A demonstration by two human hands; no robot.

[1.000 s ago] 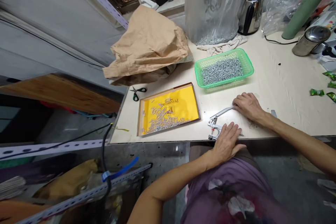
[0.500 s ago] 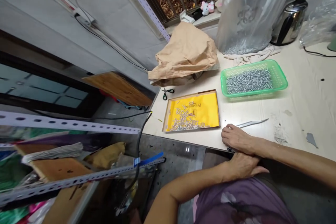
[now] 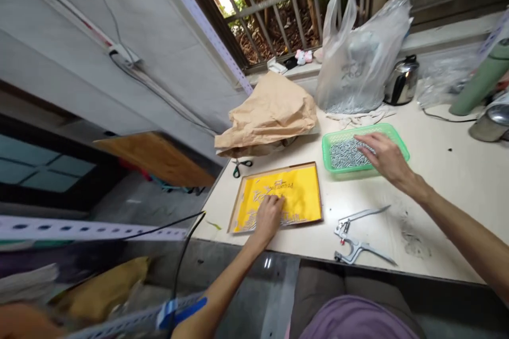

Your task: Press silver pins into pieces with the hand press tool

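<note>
"Where do you have the hands?"

"From the centre of my view, I have the left hand at six o'clock, reaching over the near edge into the shallow tray with a yellow base, at five. Its fingers curl down beside the small metal pieces lying there."

"Is it pinching any?"

"I can't tell; the fingertips are hidden from me."

"And the right?"

"The right hand is at three, over the green basket, thumb and forefinger apart. I see more metal pieces in the basket, but I can't tell whether the fingers touch them."

"What about the pliers?"

"At four, flat on the tabletop near its front edge, handles spread, a small red part at the head. They lie well apart from both hands."

"Anything around those?"

"I have scissors between seven and eight, near the tray's far left corner, a crumpled paper bag at one, and a translucent plastic bag at two, with a kettle just beside it."
</note>
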